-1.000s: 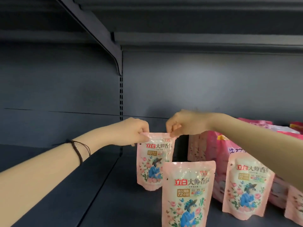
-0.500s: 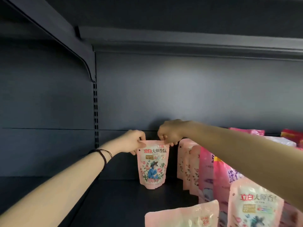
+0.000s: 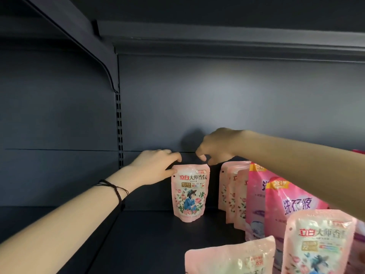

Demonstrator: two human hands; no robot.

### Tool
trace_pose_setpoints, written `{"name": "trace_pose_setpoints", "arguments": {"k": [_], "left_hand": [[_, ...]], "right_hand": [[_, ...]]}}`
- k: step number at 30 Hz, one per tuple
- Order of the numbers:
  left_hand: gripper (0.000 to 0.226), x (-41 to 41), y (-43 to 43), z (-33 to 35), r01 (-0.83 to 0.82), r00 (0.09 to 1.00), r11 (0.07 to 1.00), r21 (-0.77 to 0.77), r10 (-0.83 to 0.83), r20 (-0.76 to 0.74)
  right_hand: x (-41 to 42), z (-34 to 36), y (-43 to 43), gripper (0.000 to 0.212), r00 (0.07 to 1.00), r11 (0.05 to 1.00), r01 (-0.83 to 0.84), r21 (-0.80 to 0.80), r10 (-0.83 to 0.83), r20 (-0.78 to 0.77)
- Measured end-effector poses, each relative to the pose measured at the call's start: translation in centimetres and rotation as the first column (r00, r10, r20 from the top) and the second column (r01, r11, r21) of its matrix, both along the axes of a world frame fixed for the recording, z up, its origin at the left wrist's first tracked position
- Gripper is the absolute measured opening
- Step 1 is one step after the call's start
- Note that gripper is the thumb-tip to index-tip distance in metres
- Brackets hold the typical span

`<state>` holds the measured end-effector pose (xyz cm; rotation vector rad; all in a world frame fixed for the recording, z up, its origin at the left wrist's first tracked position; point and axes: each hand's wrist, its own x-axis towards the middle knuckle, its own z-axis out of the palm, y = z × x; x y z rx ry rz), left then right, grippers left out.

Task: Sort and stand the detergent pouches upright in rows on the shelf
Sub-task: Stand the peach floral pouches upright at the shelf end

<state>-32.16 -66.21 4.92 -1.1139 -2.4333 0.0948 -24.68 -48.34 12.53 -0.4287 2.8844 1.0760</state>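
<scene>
A small pink pouch (image 3: 190, 192) stands upright and alone near the back wall (image 3: 197, 105) of the dark shelf (image 3: 148, 244), facing forward. The left hand (image 3: 158, 167) comes in from eight o'clock and pinches its top left corner, thumb on the front and fingers curled over the top edge. The right hand (image 3: 217, 147) hovers at the pouch's one o'clock, fingers loosely curled, holding nothing and just clear of the top right corner. At three o'clock a row of matching pouches (image 3: 233, 194) stands in file, front to back, with bigger pink bags (image 3: 292, 204) just beside it. At five o'clock another pouch (image 3: 320, 244) stands upright near the front, and a slumped pouch (image 3: 231, 258) leans at six o'clock. The new row looks barely begun: one pouch placed, the loose ones in front yet to be lined up.
</scene>
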Motion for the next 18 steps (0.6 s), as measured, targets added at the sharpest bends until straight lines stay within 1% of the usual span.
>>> {"name": "trace_pose_setpoints", "arguments": {"k": [4, 7, 9, 10, 12, 13, 14, 15, 16, 17, 18], "left_hand": [[0.035, 2.5, -1.6, 0.0, 0.080, 0.989, 0.995, -0.058, -0.087, -0.119], [0.035, 4.5, -2.7, -0.4, 0.110, 0.986, 0.994, -0.030, -0.112, -0.121], [0.032, 6.2, -3.4, -0.7, 0.113, 0.992, 0.993, 0.033, -0.111, -0.056], [0.031, 7.2, -3.6, -0.9, 0.104, 0.995, 0.992, 0.072, -0.103, -0.011], [0.026, 9.2, -3.9, -1.7, 0.065, 0.989, 0.981, 0.181, -0.088, 0.121], [0.024, 10.2, -4.0, -2.3, 0.041, 0.972, 0.960, 0.277, -0.102, 0.210], [0.022, 11.1, -4.1, -2.9, 0.018, 0.942, 0.917, 0.398, -0.149, 0.301], [0.023, 12.2, -4.1, -3.5, -0.014, 0.897, 0.846, 0.533, -0.225, 0.381], [0.026, 13.2, -3.9, -4.2, -0.061, 0.837, 0.746, 0.663, -0.323, 0.441], [0.032, 14.4, -3.6, -4.8, -0.125, 0.767, 0.628, 0.768, -0.430, 0.476], [0.039, 15.7, -3.3, -5.4, -0.198, 0.695, 0.513, 0.836, -0.527, 0.488]], "right_hand": [[3.9, 0.5, -0.2, 0.026, 1.000, 0.995, -0.008, -0.102, 0.008, -0.001], [6.9, 0.4, 0.3, 0.024, 0.998, 0.967, -0.021, -0.254, 0.007, -0.055], [9.0, 0.2, 0.7, 0.019, 0.994, 0.902, -0.061, -0.427, 0.016, -0.107], [10.1, -0.1, 0.8, 0.017, 0.990, 0.849, -0.090, -0.520, 0.018, -0.141], [12.2, -1.2, 0.9, 0.018, 0.977, 0.739, -0.141, -0.659, -0.005, -0.215], [13.2, -2.0, 1.0, 0.021, 0.968, 0.676, -0.165, -0.718, -0.028, -0.250], [14.1, -3.0, 1.0, 0.025, 0.958, 0.596, -0.196, -0.779, -0.052, -0.281], [15.0, -4.1, 1.0, 0.029, 0.952, 0.480, -0.226, -0.848, -0.076, -0.296], [15.8, -5.3, 0.9, 0.031, 0.951, 0.314, -0.249, -0.916, -0.101, -0.293], [16.6, -6.6, 0.7, 0.030, 0.952, 0.104, -0.268, -0.958, -0.126, -0.280], [17.4, -8.0, 0.6, 0.026, 0.951, -0.101, -0.282, -0.954, -0.161, -0.264]]}}
